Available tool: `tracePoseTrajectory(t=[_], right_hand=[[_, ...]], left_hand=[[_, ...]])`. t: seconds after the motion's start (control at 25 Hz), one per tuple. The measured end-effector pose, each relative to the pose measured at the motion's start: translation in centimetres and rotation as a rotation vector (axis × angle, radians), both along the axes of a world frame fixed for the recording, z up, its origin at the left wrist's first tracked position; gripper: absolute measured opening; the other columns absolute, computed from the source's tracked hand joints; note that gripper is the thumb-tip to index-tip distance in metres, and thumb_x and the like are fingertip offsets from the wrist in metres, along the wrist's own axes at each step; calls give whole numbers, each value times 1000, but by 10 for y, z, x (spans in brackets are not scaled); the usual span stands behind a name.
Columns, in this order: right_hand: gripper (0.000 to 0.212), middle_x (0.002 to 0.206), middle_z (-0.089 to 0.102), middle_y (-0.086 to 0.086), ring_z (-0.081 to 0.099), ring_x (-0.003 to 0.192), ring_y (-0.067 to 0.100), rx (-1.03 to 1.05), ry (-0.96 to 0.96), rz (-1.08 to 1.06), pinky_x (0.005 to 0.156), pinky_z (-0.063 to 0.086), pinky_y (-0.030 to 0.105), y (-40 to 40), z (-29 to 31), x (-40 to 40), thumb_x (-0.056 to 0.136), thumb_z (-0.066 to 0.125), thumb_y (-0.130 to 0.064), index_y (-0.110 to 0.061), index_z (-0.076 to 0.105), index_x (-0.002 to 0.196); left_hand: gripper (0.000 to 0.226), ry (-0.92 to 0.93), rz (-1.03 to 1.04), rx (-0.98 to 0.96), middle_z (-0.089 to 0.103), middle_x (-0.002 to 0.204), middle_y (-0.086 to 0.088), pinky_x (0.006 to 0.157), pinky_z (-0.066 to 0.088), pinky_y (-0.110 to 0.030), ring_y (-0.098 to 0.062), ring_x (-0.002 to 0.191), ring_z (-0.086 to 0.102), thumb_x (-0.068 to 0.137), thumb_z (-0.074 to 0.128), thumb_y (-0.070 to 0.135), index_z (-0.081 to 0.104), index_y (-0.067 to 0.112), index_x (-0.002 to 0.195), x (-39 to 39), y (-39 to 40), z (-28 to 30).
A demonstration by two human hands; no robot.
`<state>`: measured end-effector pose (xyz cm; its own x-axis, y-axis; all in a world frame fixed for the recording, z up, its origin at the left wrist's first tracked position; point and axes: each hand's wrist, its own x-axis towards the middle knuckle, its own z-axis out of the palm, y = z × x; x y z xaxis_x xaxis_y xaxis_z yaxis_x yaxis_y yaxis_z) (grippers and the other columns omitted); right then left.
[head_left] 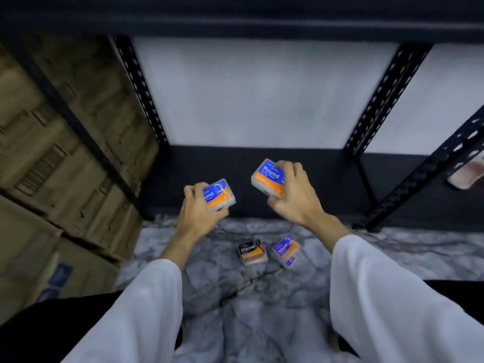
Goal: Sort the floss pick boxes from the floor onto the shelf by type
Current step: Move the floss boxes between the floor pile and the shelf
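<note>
Gripping one blue-and-orange Round box [219, 195] in the left hand [201, 209] and another [267, 178] in the right hand [293, 195], both are best set together on the shelf [262, 179] at twelve o'clock.

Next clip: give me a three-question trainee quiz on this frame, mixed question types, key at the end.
1. True or false: the left hand and right hand each hold a blue-and-orange Round floss pick box (left box, right box).
2. How many floss pick boxes lie on the marble floor?
3. Multiple choice: the black-labelled Charcoal box lies A) on the shelf, B) on the floor beside a blue-and-orange box, C) in the right hand.

Key: 1 true; 2 two; 3 B.
</note>
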<state>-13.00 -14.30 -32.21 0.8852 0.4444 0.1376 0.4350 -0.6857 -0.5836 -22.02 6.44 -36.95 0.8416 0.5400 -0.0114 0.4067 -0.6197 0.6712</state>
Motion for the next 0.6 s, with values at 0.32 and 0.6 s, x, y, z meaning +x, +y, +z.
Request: tracePoseTrajectory(t=[0.32,0.6], right_hand=[[62,116,40,7,50,102,31,-208,335,13,81,49,42,-2,-175,-1,67,70,-20,-9,43,122],[65,124,40,10,46,111,31,-310,405,38,84,48,42,1,-242,-1,66,73,-16,-6,42,121]], left_hand=[[67,360,129,-135,44,123,-12,90,40,-39,-33,111,50,65,82,39,48,12,116,-4,-8,-178],[75,493,149,-205,44,126,-13,87,48,-47,-36,117,49,62,82,46,47,10,118,-9,-13,-263]])
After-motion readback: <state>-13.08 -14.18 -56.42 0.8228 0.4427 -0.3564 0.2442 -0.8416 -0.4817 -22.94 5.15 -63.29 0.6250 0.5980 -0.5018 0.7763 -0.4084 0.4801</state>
